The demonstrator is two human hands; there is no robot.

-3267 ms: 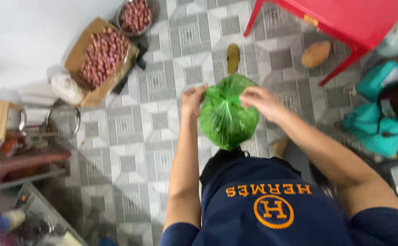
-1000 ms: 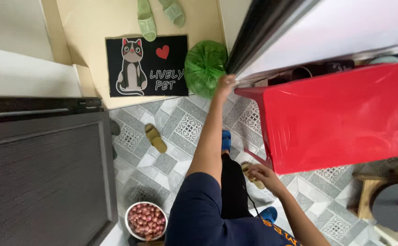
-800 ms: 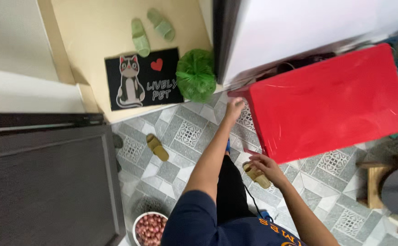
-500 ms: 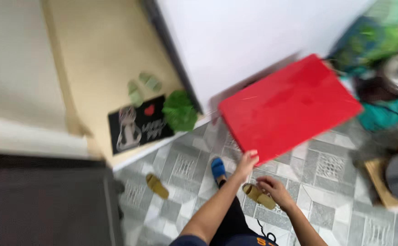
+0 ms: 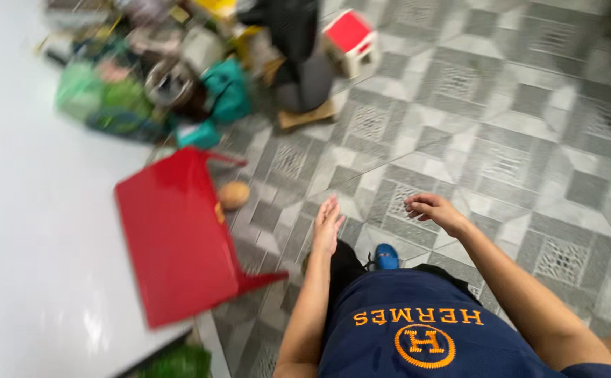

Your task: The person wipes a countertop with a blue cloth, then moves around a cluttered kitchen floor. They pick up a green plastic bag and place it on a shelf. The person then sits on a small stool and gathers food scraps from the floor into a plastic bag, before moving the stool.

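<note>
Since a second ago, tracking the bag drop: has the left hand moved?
Yes: the left hand drew back from past the red table's corner to beside it, open, empty.

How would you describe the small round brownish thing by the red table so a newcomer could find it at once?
Start from the red table lying along the white wall on the left. Just off its upper right corner, on the grey patterned floor tiles, sits a small round tan object; the blur hides what it is. It is the only rounded, brownish item there, lying apart from the cluttered pile farther up.
</note>
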